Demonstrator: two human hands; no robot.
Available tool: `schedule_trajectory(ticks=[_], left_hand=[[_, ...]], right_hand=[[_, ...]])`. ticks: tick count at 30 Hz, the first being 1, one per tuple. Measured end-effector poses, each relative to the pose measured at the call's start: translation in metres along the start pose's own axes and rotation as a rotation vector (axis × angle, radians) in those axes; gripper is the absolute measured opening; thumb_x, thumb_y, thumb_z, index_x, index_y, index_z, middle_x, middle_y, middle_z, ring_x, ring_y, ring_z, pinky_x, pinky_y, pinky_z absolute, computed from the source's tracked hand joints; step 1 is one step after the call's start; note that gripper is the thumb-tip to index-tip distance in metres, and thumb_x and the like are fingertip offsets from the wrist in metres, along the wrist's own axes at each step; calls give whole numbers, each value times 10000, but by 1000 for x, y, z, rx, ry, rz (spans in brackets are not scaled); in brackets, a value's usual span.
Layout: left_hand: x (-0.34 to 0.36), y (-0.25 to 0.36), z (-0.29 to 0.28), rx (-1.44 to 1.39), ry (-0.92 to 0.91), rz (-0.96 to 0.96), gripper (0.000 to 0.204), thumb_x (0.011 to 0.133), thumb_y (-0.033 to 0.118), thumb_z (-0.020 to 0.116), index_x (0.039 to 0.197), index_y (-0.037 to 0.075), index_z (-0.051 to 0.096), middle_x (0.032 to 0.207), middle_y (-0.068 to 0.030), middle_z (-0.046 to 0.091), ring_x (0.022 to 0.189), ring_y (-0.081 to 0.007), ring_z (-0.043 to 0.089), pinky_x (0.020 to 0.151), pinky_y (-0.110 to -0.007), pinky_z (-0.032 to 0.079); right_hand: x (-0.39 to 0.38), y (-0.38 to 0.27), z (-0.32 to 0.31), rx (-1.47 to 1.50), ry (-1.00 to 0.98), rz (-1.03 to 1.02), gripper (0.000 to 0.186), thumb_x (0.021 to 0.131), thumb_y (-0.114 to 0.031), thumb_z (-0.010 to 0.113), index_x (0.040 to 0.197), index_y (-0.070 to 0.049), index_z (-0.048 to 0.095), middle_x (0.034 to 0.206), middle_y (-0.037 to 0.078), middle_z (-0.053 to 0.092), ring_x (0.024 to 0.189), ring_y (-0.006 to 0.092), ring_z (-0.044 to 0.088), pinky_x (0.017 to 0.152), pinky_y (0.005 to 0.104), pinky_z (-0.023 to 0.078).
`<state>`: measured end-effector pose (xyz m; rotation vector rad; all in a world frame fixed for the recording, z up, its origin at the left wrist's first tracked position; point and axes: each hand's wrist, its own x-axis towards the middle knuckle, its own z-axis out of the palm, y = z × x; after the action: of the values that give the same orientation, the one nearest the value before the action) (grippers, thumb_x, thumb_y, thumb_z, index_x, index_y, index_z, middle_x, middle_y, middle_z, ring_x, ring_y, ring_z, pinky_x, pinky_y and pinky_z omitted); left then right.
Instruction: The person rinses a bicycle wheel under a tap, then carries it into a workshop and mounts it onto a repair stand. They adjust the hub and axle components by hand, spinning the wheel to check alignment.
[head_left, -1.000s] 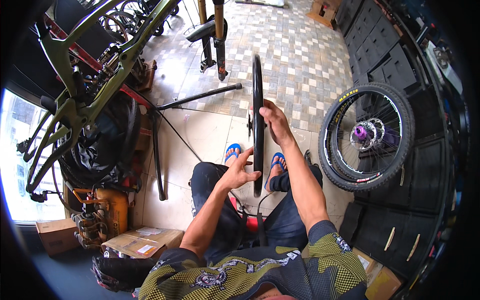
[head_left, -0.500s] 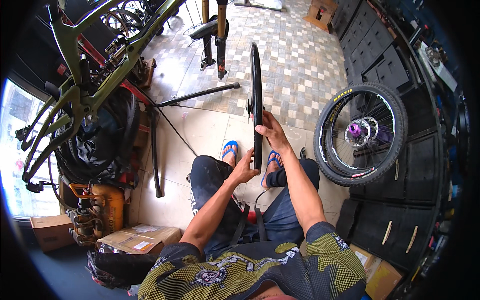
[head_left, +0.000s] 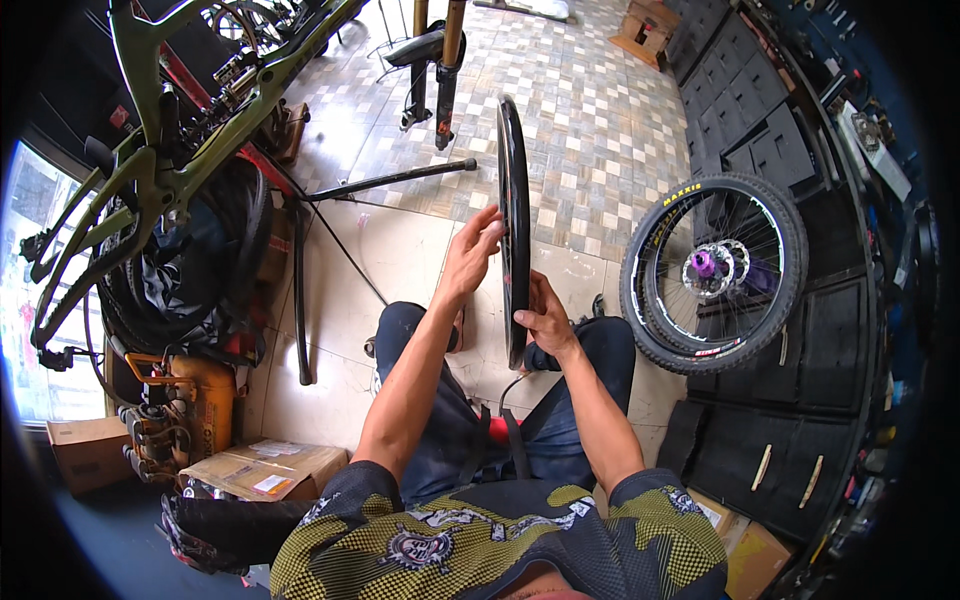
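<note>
A glossy black bicycle wheel (head_left: 514, 170) stands upright before me, seen almost edge-on, its outer face smooth with no tread showing. My right hand (head_left: 546, 315) grips its rim low on the right side, thumb laid across the outer face. On the wheel's left side, near mid-height, my left hand (head_left: 472, 255) is raised with its fingers stretched out and slightly apart. The fingertips reach the wheel around its hub, which they hide. Whether they touch the hub or the spokes I cannot tell.
Two tyred wheels (head_left: 798, 255) with purple hubs lean against black drawers (head_left: 735, 95) on the right. A green bike frame (head_left: 215, 125) hangs at upper left over a black stand leg (head_left: 395, 180). An orange compressor (head_left: 205, 400) and a cardboard box (head_left: 265, 468) stand at lower left.
My left hand has left the bottom of the rim and moved up to the wheel's left side. My right hand has moved lower on the rim, and the wheel sits slightly lower.
</note>
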<state>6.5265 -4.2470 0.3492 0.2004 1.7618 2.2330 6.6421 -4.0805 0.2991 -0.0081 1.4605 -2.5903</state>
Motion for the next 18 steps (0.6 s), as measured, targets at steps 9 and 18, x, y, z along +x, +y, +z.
schedule_trajectory(ticks=[9, 18], left_hand=[[-14, 1, 21, 38, -137, 38, 881, 895, 274, 829, 1596, 78, 332, 1470, -268, 489, 1274, -348, 585, 997, -452, 551], [-11, -22, 71, 70, -29, 66, 843, 825, 323, 884, 1480, 7, 457, 1327, -246, 614, 1235, -316, 615, 997, -430, 537]], right_hand=[[-22, 7, -6, -52, -93, 48, 950, 788, -78, 811, 1567, -28, 268, 1539, 103, 427, 1445, 205, 388, 1198, 348, 300], [-44, -13, -33, -60, -19, 66, 790, 788, -124, 762, 1481, -33, 396, 1382, 80, 546, 1258, 190, 535, 1101, 341, 399]])
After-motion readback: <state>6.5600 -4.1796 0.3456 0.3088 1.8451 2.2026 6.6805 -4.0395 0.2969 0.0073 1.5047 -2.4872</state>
